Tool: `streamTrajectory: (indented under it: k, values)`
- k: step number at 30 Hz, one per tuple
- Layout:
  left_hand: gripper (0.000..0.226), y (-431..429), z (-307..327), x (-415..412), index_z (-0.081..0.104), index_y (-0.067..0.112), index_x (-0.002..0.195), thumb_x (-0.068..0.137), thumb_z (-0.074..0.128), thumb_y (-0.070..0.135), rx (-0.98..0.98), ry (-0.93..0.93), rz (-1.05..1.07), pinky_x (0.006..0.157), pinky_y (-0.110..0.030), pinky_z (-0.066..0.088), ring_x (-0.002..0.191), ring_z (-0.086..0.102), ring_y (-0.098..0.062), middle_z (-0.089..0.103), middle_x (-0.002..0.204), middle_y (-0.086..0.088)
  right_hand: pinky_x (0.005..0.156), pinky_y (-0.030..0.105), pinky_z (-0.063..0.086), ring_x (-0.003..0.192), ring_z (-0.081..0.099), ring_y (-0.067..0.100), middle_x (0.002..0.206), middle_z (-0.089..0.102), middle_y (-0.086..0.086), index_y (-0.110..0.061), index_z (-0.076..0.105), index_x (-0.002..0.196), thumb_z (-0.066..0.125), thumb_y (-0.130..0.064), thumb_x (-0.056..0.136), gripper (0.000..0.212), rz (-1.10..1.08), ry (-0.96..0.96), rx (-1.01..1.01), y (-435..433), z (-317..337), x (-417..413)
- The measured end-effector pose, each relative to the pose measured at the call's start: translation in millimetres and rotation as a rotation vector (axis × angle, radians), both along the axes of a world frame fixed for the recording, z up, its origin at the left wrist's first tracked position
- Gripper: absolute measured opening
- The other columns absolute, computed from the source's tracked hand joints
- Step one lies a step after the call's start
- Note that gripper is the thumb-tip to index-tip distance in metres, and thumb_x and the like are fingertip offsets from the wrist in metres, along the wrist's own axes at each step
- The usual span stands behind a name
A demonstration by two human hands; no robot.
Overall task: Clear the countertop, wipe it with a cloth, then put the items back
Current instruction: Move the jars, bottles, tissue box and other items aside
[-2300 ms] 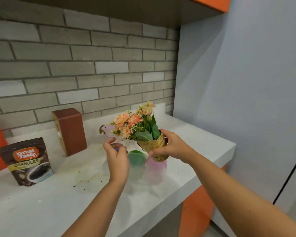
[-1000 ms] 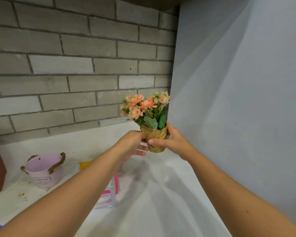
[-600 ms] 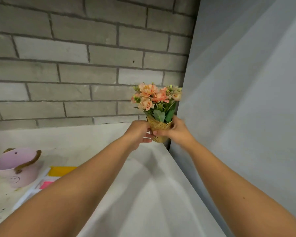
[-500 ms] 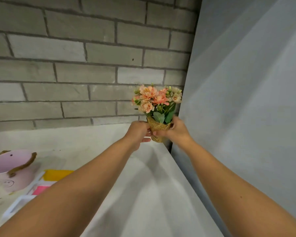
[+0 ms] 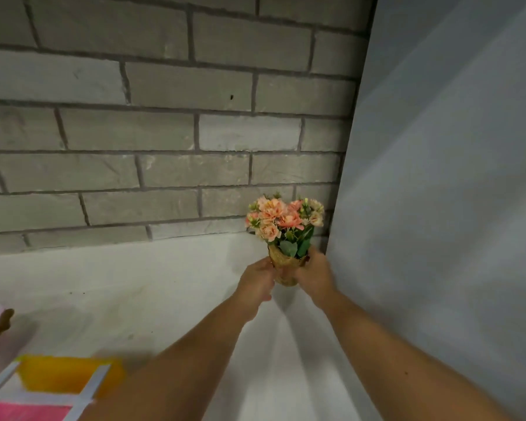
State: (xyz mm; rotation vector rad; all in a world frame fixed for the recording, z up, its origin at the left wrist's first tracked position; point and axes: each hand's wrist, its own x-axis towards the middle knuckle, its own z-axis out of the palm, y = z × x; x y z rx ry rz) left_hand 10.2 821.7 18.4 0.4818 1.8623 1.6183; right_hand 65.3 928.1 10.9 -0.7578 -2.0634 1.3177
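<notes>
While both hands, left hand and right hand, clasp the flower pot, its base stays hidden

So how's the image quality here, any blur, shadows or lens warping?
Head view: the flowers and both hands, left hand and right hand, are fairly sharp; the yellow and pink tray at lower left is blurred. Soft arm shadows fall on the counter. The brick courses bow from the wide-angle lens.
</notes>
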Motion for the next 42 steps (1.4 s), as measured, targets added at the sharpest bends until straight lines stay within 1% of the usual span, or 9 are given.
streamTrajectory:
  k: [5,10,20,26,32,34,36,39,42]
  values:
    - [0.045,10,-17,-5,0.049,0.031,0.129,0.09,0.045,0.008,-0.026,0.055,-0.048,0.061,-0.023,0.037,0.071,0.046,-0.008,0.056,0.102,0.005,0.074,0.029,0.05,0.093,0.061,0.023,0.101,0.067,0.011,-0.007,0.062,0.109,0.078,0.005,0.064,0.049,-0.005,-0.013,-0.06,9,-20,-13]
    - [0.052,17,-24,-8,0.034,0.031,0.142,0.094,0.043,0.013,-0.064,0.113,-0.121,0.098,-0.029,0.038,0.115,0.045,-0.017,0.046,0.139,-0.003,0.074,0.028,0.049,0.097,0.061,0.027,0.105,0.067,0.015,-0.004,0.06,0.115,0.076,0.002,0.068,0.05,-0.023,-0.043,-0.081,18,-28,-21]
    - [0.034,24,-38,-7,0.052,0.018,0.125,0.092,0.047,0.011,0.002,0.092,0.015,0.081,-0.026,0.041,0.095,0.051,-0.016,0.055,0.114,-0.001,0.074,0.02,0.039,0.104,0.059,0.025,0.113,0.065,0.011,-0.007,0.059,0.119,0.076,-0.009,0.073,0.05,-0.032,-0.189,0.003,18,-24,-17]
    - [0.039,21,-39,2,0.046,0.017,0.129,0.091,0.048,0.009,-0.021,0.052,-0.008,0.086,-0.03,0.041,0.102,0.052,-0.02,0.05,0.113,0.001,0.088,0.027,0.045,0.116,0.055,0.027,0.121,0.06,0.008,-0.015,0.044,0.132,0.081,-0.008,0.066,0.076,-0.047,-0.164,-0.046,15,-28,-13]
    - [0.049,11,-32,7,0.038,0.013,0.138,0.09,0.048,0.008,-0.08,0.069,-0.019,0.094,-0.033,0.043,0.117,0.049,-0.025,0.046,0.122,0.0,0.103,0.036,0.043,0.128,0.045,0.031,0.138,0.045,0.011,-0.013,0.007,0.148,0.083,-0.018,0.064,0.113,-0.073,-0.31,-0.046,10,-24,-15]
    - [0.051,5,-29,5,0.036,0.012,0.139,0.089,0.047,0.006,-0.113,0.084,-0.009,0.096,-0.036,0.044,0.122,0.047,-0.028,0.044,0.135,-0.008,0.09,0.035,0.051,0.116,0.054,0.031,0.132,0.051,0.014,-0.005,0.027,0.141,0.085,-0.019,0.06,0.101,-0.126,-0.381,-0.105,10,-27,-13]
    - [0.048,-4,-23,5,0.04,0.012,0.136,0.089,0.046,0.005,-0.13,0.109,-0.003,0.086,-0.034,0.048,0.115,0.052,-0.03,0.047,0.134,-0.015,0.06,0.031,0.053,0.088,0.058,0.026,0.114,0.056,0.014,0.0,0.039,0.128,0.077,-0.014,0.07,0.071,-0.151,-0.409,-0.265,3,-22,-4]
    - [0.036,-25,-8,4,0.048,0.013,0.122,0.088,0.043,0.005,-0.142,0.152,0.015,0.061,-0.025,0.043,0.077,0.054,-0.018,0.057,0.111,-0.015,0.043,0.025,0.041,0.056,0.047,0.018,0.073,0.052,0.012,-0.002,0.049,0.096,0.064,-0.007,0.084,0.02,-0.08,-0.525,-0.367,-8,-17,11]
    - [0.024,-50,12,1,0.051,0.015,0.108,0.089,0.043,0.004,-0.162,0.175,0.018,0.053,-0.022,0.041,0.065,0.053,-0.014,0.054,0.084,-0.004,0.036,0.017,0.039,0.049,0.048,0.016,0.062,0.052,0.01,-0.006,0.045,0.075,0.062,-0.011,0.087,0.022,0.027,-0.617,-0.322,-32,-6,23]
